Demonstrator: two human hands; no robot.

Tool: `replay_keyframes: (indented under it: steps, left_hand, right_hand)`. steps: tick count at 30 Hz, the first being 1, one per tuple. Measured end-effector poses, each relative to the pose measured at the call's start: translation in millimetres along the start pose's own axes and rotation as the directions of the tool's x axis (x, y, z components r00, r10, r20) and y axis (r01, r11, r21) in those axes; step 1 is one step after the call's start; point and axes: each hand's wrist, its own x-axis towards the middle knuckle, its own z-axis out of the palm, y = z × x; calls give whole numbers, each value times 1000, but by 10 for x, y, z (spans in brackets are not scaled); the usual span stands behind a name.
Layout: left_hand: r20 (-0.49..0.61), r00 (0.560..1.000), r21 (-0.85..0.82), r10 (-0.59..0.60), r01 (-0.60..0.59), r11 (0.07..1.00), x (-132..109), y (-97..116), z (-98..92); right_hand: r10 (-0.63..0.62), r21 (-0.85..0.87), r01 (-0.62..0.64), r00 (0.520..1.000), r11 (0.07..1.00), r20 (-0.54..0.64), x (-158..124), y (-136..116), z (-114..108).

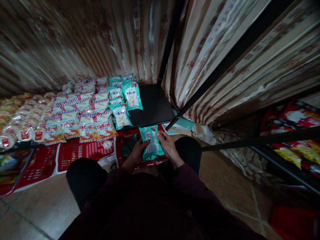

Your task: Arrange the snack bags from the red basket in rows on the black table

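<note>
A teal snack packet (151,140) is held between both my hands, just in front of a low black shelf (153,105). My left hand (137,154) grips its left edge with fingers curled round it. My right hand (168,144) holds its right edge, fingers closed on the packet. More teal packets (127,100) lie in rows on the shelf beside red-and-white packets (86,115). My knees in dark trousers sit low at either side of my arms.
Red plastic baskets (77,151) stand on the tiled floor under the shelf's front. Round pale snack packs (15,123) fill the shelf's far left. Striped curtains hang behind. Black shelf posts (172,36) rise nearby; another rack with red and yellow bags (292,146) stands right.
</note>
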Motion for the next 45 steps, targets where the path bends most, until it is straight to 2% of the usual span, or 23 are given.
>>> replay_keyframes:
  steps: [5,12,15,17,19,23,25,27,35,41,45]
  left_hand:
    - [-38,999,-11,11,-11,1000,-1,45,43]
    - [-74,995,-49,66,-70,996,49,80,83]
    - [-71,993,-40,91,-93,995,65,89,95]
    - [-75,991,-20,112,-114,993,69,91,105]
    - [-76,988,-3,133,-134,991,71,92,117]
    - [-40,982,12,186,-186,982,78,85,126]
    - [-33,980,14,194,-194,981,85,78,121]
    - [-34,981,13,189,-189,982,92,71,113]
    - [-16,985,-5,173,-173,985,90,103,96]
    - [-26,987,-1,159,-159,987,103,119,35]
    - [-21,983,24,181,-180,983,67,143,60]
  right_hand:
    - [-114,-43,114,994,993,-1,-48,-14,-9]
    - [-162,-23,167,977,986,140,-197,-78,-33]
    - [-209,-40,216,968,976,135,-223,-66,-38]
    - [-264,-114,276,958,954,110,-231,-68,-36]
    - [-350,-230,360,933,904,86,-239,-84,-36]
    - [-535,-432,521,839,736,100,-252,-136,-52]
    - [-579,-502,555,805,663,125,-255,-150,-63]
    - [-591,-531,568,793,629,149,-253,-149,-72]
    - [-540,-487,556,820,673,190,-218,-110,-74]
    - [-424,-454,450,891,769,163,-270,-168,-86]
    - [-379,-403,421,907,813,183,-310,-216,-100]
